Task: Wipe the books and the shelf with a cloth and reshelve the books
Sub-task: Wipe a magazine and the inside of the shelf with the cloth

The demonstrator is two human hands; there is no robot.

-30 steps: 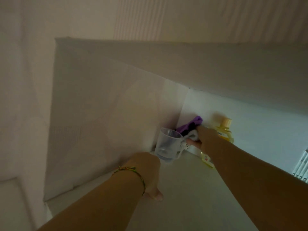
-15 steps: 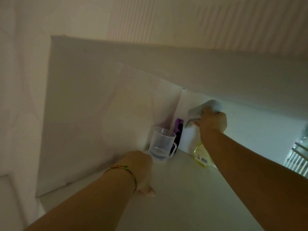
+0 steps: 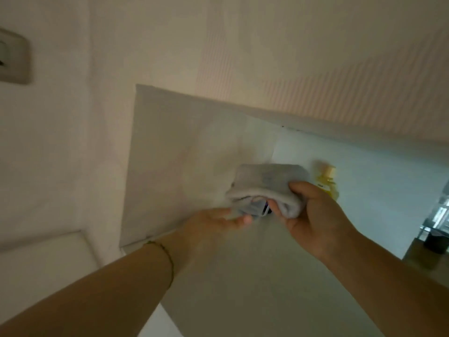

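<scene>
A folded grey cloth (image 3: 267, 183) hangs in the air in front of the white shelf compartment (image 3: 184, 166). My right hand (image 3: 313, 215) grips the cloth's right end, thumb on top and fingers curled under it. Just left of the cloth is my left hand (image 3: 213, 222), palm up with straight fingers whose tips reach under the cloth's lower edge. The shelf board (image 3: 243, 276) lies below both hands. No books are in view. A clear measuring cup (image 3: 261, 211) is mostly hidden behind the cloth.
A yellow spray bottle (image 3: 325, 181) stands against the back wall of the shelf, right of the cloth. A wall switch plate (image 3: 12, 59) sits at the far left. Dark objects show past the shelf at the right edge (image 3: 435, 242).
My right hand pulled the cloth off the shelf's back wall and toward me. My left hand lifted off the shelf board and turned palm up under the cloth. The camera tilted upward.
</scene>
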